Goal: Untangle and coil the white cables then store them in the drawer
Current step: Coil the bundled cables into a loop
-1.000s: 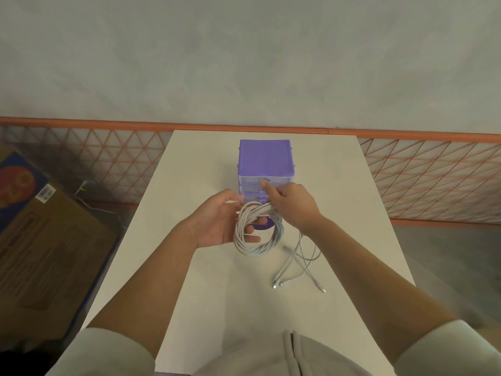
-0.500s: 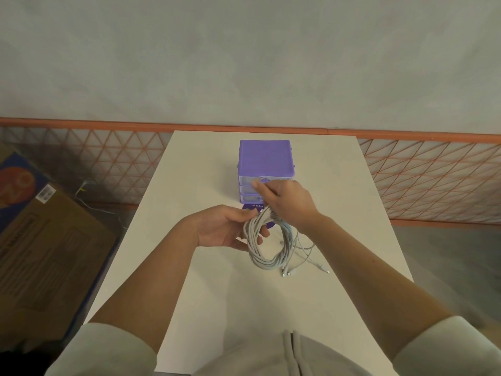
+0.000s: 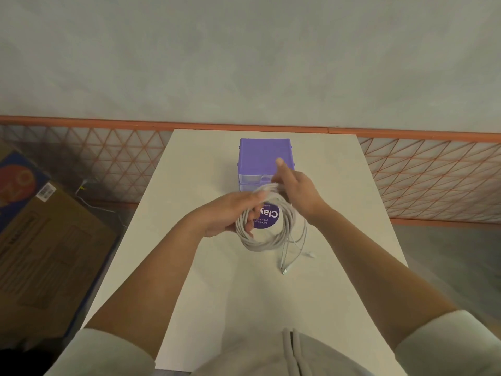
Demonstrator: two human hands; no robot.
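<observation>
So the person's got the white cables (image 3: 260, 240) wound into a loose ring, held up just above the table (image 3: 217, 280), right in front of the purple drawer unit (image 3: 264, 156). The left hand (image 3: 233, 213) grips the left side of the coil with its fingers curled through the loop. The right hand (image 3: 296, 191) pinches the top of the coil, thumb sticking up in front of the drawer unit. A few loose cable ends (image 3: 294, 253) trail from the right side of the ring down onto the table. Through the ring a round purple sticker (image 3: 268, 217) reading "Clay" is visible. A cardboard box (image 3: 46, 240) sits on the floor off to the left.
</observation>
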